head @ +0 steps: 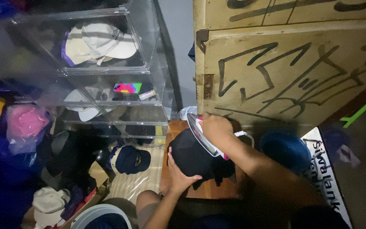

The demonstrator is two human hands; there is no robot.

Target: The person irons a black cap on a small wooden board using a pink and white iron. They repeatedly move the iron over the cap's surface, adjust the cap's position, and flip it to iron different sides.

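Observation:
A black cap point(193, 157) lies on a small wooden board point(210, 188) near my knee. My left hand point(178, 174) presses on its near left side, fingers spread over the fabric. My right hand point(217, 127) grips the handle of a clothes iron point(202, 135) with a silver soleplate and pink and white body. The iron is tilted on edge, its plate against the cap's far side.
Clear stacked boxes point(106, 68) at the left hold white caps and a colourful phone case. More caps, among them a navy one point(128, 159), and a pink bag point(24, 125) lie on the floor. A graffiti-marked cream cabinet point(284, 63) stands behind; a blue bowl point(284, 148) sits right.

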